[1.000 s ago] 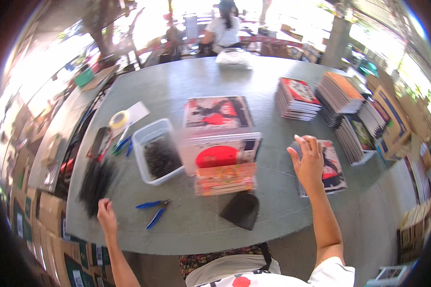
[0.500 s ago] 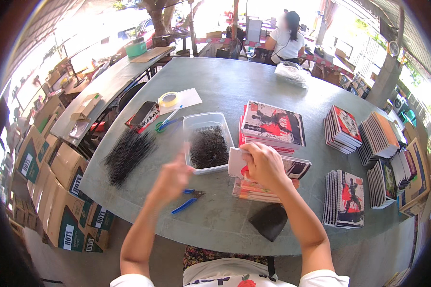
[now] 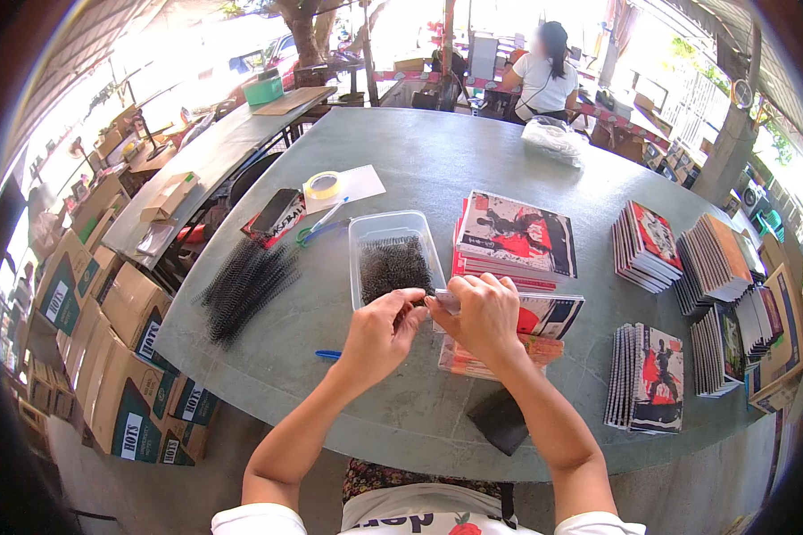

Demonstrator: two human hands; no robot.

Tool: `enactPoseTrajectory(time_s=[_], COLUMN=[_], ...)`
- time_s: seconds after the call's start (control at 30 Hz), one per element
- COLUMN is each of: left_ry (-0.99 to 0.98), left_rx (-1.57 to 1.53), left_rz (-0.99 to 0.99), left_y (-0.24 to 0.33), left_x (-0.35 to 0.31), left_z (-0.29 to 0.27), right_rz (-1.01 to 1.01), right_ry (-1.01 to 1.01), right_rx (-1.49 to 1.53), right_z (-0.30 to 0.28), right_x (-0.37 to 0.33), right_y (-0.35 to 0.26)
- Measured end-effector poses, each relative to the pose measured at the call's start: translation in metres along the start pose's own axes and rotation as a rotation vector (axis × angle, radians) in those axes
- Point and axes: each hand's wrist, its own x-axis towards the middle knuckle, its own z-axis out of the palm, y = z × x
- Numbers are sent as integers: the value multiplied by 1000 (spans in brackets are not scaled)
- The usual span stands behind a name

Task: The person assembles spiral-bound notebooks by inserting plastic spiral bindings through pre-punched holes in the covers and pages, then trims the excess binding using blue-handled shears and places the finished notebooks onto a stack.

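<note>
The right hand was closed on the left end of a white, red and black booklet, just behind an orange bundle; the left hand met it there, fingers drawn close, whether gripping anything could not be told; beyond stood a clear tub of black coils; booklet stacks sat rightward.
</note>
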Motion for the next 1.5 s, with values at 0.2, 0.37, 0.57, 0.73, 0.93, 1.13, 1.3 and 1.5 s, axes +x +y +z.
enactPoseTrajectory(time_s=[0.2,0.37,0.57,0.73,0.93,1.13,1.3,1.5], left_ry=[-582,-284,54,110,93,-100,276,-245], left_rx=[-96,-139,-32,18,16,-447,-1,-264], left_rz=[-355,-261,34,89,-5,-531,119,-387], left_y=[-14,-6,4,4,-3,5,-10,-4], left_x=[-9,5,2,2,-1,4,0,20], left_z=[6,-9,17,24,26,11,26,-11], right_rz=[-77,-58,-92,11,1,-17,-41,-149], right_ry=[34,-54,-84,-48,-43,-82,-96,-84], right_rx=[104,79,72,356,354,379,393,393], right_z=[-4,-6,-13,-19,-19,-19,-17,-16], right_x=[-3,-3,-5,-6,-5,-2,0,-5], right_y=[10,12,12,12,8,8,6,18])
